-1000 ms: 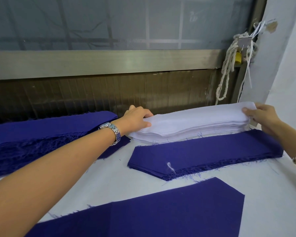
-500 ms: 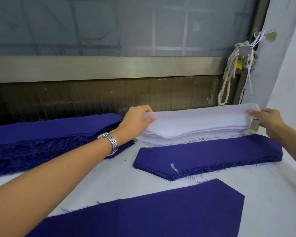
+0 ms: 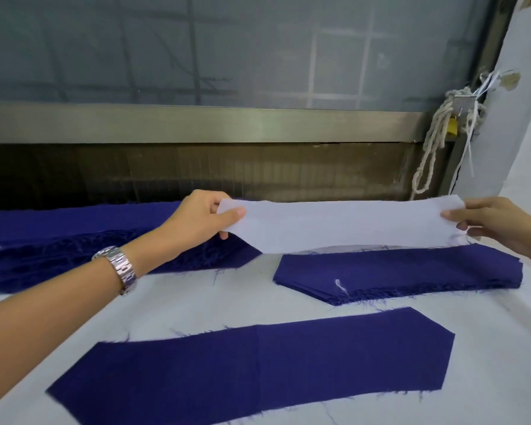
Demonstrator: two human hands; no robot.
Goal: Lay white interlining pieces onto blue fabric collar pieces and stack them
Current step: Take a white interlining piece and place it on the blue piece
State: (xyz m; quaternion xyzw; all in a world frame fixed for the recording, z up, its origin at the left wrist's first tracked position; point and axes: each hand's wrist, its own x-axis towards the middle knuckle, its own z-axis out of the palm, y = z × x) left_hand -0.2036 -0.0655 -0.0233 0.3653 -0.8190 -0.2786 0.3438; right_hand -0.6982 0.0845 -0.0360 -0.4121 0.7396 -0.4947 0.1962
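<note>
On pale table cloth [image 3: 215,302] one blue collar piece [image 3: 252,369] is seen uncovered; an interlining piece [image 3: 344,227] is pinched endwise by left hand [image 3: 196,220] and right hand [image 3: 491,222].

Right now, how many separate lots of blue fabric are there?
3: a frayed pile far left, a small stack right of centre, a single piece nearest. Layers inside piles are hidden.

Matt white interlining piece [image 3: 344,225], frayed matt blue cloth collar piece [image 3: 252,366], glossy metal wristwatch [image 3: 121,268].
</note>
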